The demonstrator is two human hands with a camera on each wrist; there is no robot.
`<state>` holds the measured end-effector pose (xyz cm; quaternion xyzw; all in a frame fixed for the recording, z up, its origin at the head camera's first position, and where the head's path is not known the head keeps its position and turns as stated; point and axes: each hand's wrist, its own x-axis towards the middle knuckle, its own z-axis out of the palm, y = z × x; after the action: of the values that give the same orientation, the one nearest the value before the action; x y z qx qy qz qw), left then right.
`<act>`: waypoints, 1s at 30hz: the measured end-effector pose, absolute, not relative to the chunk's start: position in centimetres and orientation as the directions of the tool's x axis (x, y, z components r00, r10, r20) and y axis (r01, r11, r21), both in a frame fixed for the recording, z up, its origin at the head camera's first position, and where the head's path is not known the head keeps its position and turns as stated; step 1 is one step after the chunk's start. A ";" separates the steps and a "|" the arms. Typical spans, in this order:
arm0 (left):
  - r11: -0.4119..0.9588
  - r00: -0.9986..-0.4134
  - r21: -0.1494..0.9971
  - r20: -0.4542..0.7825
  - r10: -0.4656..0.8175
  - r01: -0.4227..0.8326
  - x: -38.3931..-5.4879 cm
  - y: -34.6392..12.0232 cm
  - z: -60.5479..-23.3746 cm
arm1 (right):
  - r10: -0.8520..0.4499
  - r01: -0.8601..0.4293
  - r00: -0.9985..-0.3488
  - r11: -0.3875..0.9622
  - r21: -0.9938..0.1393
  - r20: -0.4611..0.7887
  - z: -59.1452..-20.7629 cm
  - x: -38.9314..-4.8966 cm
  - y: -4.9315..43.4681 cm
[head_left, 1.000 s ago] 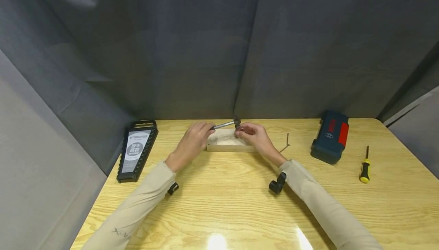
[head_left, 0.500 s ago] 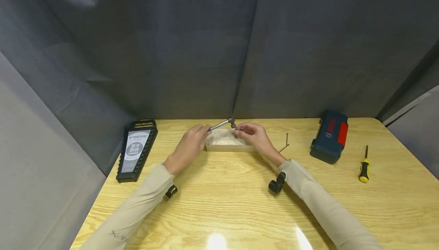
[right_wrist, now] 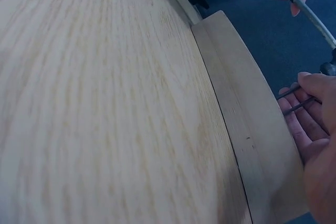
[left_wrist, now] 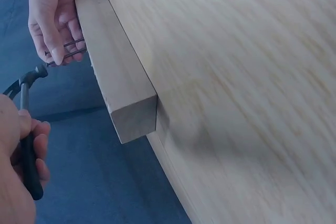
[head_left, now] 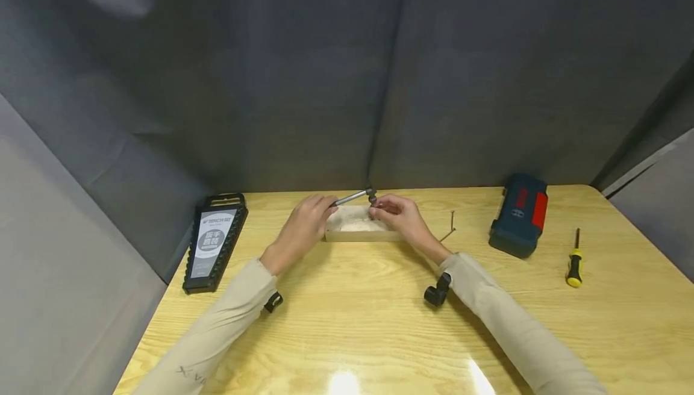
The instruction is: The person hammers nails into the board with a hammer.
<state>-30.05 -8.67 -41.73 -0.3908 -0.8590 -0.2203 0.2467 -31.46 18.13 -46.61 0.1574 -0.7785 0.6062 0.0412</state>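
Two thin dark nails have their tips at the top of a pale wooden block near the back edge of the table, and the right hand holds them with its thumb and fingers. The left hand grips a small hammer, its head just beside the nails. To the right lie a blue box and a screwdriver.

A hand could pass between the 2 sleeves, or between 2 nails and the blue case at right; far, a wooden block and curtain obstruct.
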 end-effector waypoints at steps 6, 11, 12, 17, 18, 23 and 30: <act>0.611 -0.600 0.205 0.573 0.558 0.764 -30.1 -8.7 -42.0 | -0.212 -0.294 -0.945 0.223 -0.929 0.249 -46.6 -31.4 18.1; 0.570 -0.546 0.210 0.658 0.519 0.794 -30.2 -8.7 -41.0 | -0.229 -0.314 -0.936 0.197 -0.929 0.268 -46.7 -31.4 18.3; 0.553 -0.527 0.218 0.691 0.495 0.804 -30.2 -8.7 -40.7 | -0.230 -0.318 -0.934 0.192 -0.928 0.272 -46.7 -31.4 18.3; 0.512 -0.486 0.240 0.763 0.427 0.825 -30.1 -8.9 -40.4 | -0.229 -0.326 -0.932 0.189 -0.926 0.282 -46.8 -31.6 18.2; 0.517 -0.494 0.235 0.746 0.447 0.823 -30.1 -9.0 -40.7 | -0.226 -0.324 -0.933 0.192 -0.926 0.279 -46.9 -31.6 18.1; 0.583 -0.561 0.205 0.631 0.535 0.786 -30.0 -9.3 -42.2 | -0.215 -0.310 -0.940 0.204 -0.929 0.266 -46.7 -31.6 17.9; 0.559 -0.580 0.263 0.624 0.523 0.786 -30.0 -9.2 -42.3 | -0.202 -0.279 -0.950 0.217 -0.935 0.236 -46.4 -31.2 17.9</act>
<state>-29.95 -9.24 -42.30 -0.3861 -0.8477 -0.2674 0.2465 -31.20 17.91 -46.44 0.1544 -0.7794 0.6064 0.0316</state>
